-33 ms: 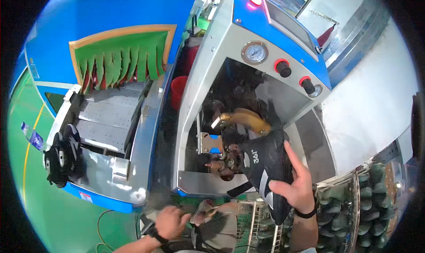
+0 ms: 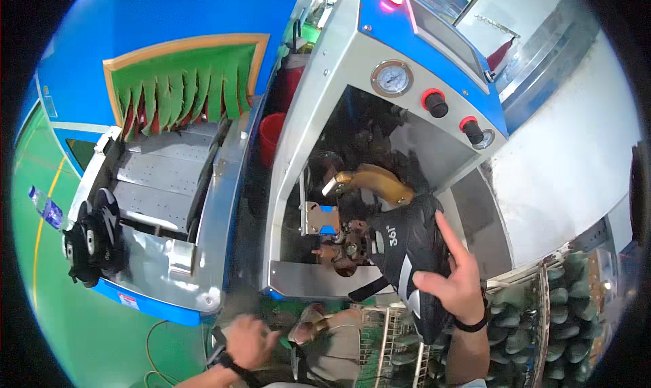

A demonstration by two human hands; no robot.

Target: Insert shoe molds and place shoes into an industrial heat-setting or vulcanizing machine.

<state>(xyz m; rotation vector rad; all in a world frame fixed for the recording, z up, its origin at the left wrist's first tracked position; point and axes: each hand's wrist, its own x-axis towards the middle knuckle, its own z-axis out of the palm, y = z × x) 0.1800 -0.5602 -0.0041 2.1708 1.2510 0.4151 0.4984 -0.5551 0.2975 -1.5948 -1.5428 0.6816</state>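
A black shoe upper (image 2: 403, 249) with a white-grey stripe sits in the opening of a machine, tilted with its toe toward me. My right hand (image 2: 456, 279) is on its right side, the thumb lying across the top and the index finger stretched along the edge; the other fingers are hidden. A curved brass-coloured arm (image 2: 376, 182) stands just beyond the shoe. Rusty metal clamp parts (image 2: 349, 249) meet its left side. Away from the machine, my left hand (image 2: 249, 340) hovers low near my lap, holding nothing visible, its thumb and fingers apart.
Left stands a blue machine with a conveyor (image 2: 156, 184) under a green strip curtain (image 2: 183, 96). Black shoes (image 2: 95, 239) and a plastic bottle (image 2: 46, 207) are at its near end. A rack of dark shoe lasts (image 2: 563, 313) is at lower right. A gauge (image 2: 392, 78) and knobs are above.
My left hand has shifted slightly left. The brass arm looks blurred earlier and sharp now. My right hand stays on the shoe upper.
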